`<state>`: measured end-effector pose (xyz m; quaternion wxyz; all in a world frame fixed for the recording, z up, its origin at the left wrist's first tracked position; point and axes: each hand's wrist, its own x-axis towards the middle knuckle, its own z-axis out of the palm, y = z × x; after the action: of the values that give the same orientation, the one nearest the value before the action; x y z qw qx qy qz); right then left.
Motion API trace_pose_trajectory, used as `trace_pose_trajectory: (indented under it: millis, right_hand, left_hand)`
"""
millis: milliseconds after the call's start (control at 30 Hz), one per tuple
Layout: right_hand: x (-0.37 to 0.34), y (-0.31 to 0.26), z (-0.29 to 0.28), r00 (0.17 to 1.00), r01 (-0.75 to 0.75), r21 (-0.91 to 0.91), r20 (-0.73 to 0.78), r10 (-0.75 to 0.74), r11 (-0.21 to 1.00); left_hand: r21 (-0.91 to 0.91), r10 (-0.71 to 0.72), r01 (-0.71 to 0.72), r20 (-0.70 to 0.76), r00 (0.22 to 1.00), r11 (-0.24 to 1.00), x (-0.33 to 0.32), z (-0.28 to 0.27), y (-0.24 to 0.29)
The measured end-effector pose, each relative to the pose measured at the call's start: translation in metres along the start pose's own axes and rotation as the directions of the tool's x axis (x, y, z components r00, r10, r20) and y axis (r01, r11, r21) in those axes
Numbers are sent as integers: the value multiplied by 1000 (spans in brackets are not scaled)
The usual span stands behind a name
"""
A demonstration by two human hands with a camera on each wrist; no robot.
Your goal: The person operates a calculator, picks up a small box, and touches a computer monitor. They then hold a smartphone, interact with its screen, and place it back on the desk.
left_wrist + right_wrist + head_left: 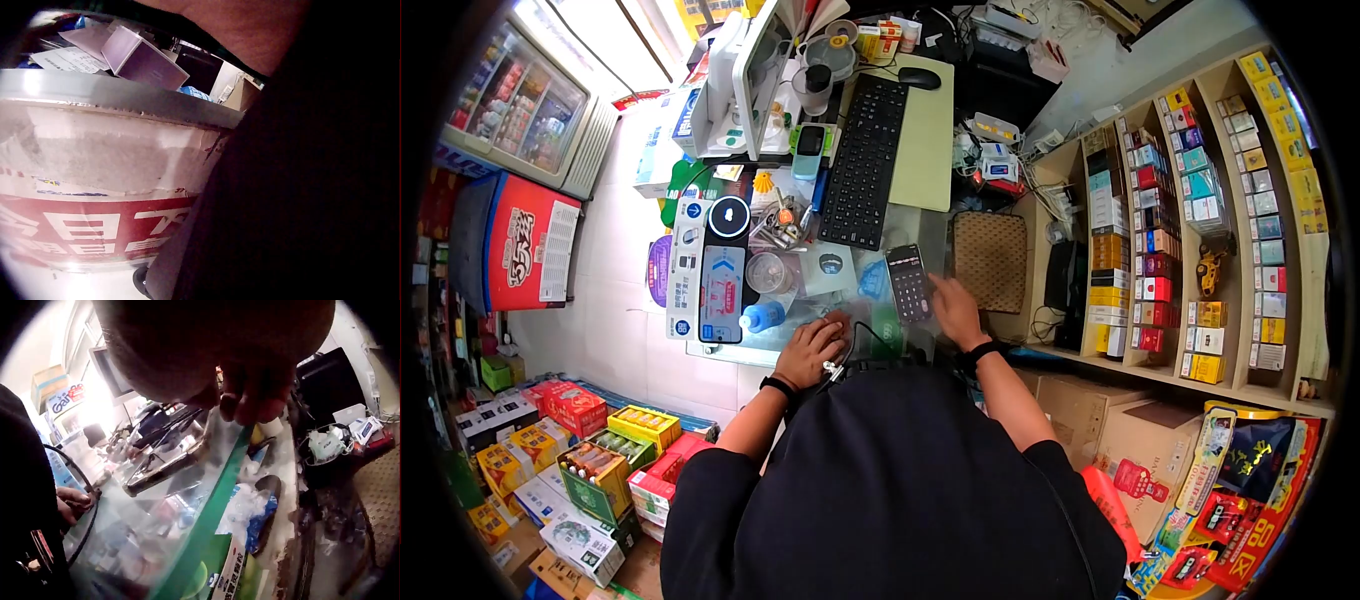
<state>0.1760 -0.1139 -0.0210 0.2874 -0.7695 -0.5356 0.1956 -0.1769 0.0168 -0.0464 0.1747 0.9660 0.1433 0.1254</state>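
A dark phone [910, 283] with a keypad on its screen lies on the glass counter in front of the person. My right hand [957, 313] is just to its right, index finger stretched to the phone's edge. In the right wrist view the right fingers [253, 403] hang down over the counter's green glass edge. My left hand [805, 350] rests at the counter's near edge, fingers loosely bent, with nothing seen in it. Beside it lies a blue bottle [762, 316], and a black cable [92, 490] curves close to the hand.
A black keyboard [865, 160] and mouse [920, 78] sit beyond the phone. Left of them stands a payment device [722, 290] near a clear plastic cup [768, 272]. Shelves of small boxes [1155, 230] line the right. A round-walled container [112, 150] holds a purple box [147, 59].
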Motion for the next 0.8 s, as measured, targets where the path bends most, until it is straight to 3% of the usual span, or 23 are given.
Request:
trace_pose_trajectory:
  millis: [800]
  right_hand:
    - [18, -16, 0, 997, -66, 8, -39, 67, 998]
  left_hand:
    - [-47, -18, 18, 5, 1000, 999, 2, -6, 4]
